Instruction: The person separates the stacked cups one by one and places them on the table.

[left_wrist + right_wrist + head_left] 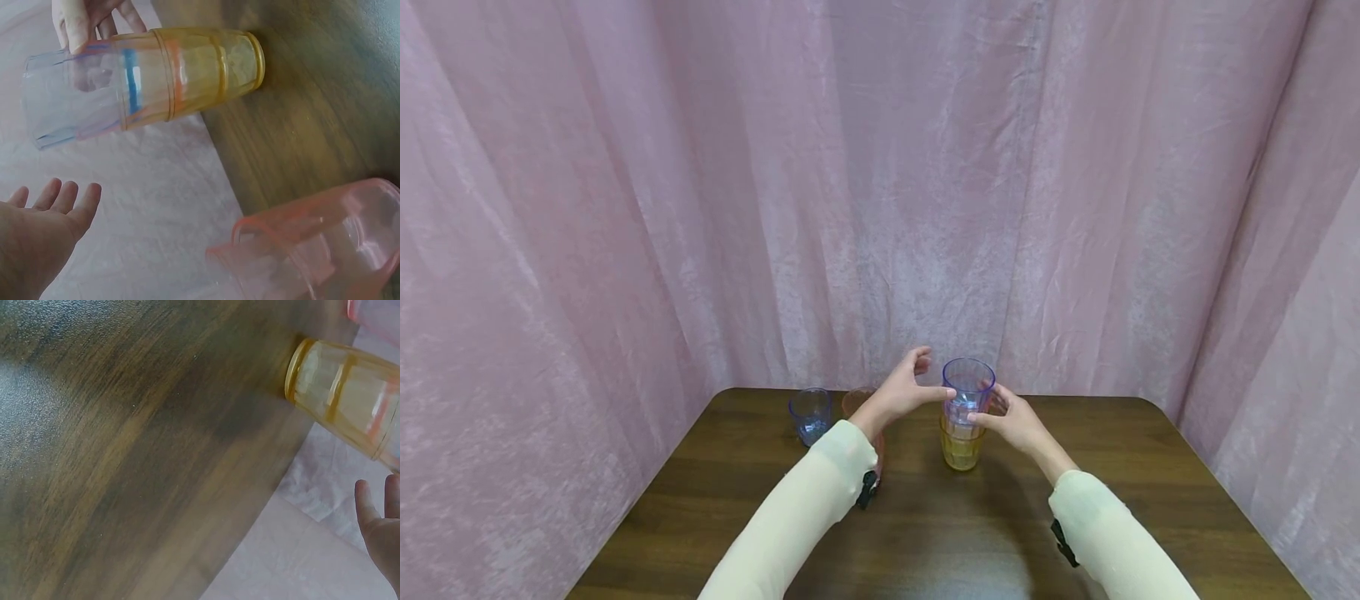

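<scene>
- A pale pink curtain (925, 167), velvety and hanging in soft vertical folds — it fills the upper part of the head view and runs down both sides, a dark crease slanting at the right.
- A brown wood-grained table (700, 500) across the lower part, its far corners rounded — light glares off it at the upper right of the left wrist view and the left edge of the right wrist view.

Pink velvety curtains (925, 183) hang in folds behind a dark wood-grain table (1165, 467) with rounded far corners; pale light glosses its top.
</scene>
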### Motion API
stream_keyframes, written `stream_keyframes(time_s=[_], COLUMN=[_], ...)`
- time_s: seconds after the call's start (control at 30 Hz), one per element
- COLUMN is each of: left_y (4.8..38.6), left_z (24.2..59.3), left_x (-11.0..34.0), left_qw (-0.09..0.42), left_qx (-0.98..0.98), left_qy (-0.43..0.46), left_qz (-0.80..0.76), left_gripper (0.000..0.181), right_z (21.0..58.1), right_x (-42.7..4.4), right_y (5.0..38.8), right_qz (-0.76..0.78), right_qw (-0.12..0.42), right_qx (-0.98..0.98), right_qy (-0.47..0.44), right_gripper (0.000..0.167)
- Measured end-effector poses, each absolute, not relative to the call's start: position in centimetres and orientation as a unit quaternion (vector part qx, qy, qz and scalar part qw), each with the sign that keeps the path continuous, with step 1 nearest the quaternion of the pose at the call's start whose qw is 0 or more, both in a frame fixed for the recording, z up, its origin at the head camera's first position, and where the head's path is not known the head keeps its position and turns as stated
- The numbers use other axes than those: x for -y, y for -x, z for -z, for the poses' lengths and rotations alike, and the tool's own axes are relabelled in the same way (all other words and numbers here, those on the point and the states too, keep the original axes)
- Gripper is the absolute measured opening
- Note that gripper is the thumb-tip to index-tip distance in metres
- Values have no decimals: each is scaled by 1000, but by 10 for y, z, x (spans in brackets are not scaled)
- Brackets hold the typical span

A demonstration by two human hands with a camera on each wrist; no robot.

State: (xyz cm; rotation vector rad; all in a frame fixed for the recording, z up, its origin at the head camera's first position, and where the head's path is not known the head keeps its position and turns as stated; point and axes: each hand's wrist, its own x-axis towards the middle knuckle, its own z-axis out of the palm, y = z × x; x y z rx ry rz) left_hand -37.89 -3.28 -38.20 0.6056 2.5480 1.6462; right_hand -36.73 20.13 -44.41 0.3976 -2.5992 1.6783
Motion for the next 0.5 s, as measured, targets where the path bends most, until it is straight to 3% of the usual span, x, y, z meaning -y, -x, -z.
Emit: stream_keyframes(time_s=[0.5], left_y=[386], left_z=[399], left_x=[10], left_qw=[33], left_qx=[-831], left_qy=[-178], left_qz=[-526], left_gripper=[94], right_z=[453], right_x=[-200], right_y=[367], right_qz=[-530], right_qw=[19], right_qx=[840], right_qy=[-117], right_gripper=[85])
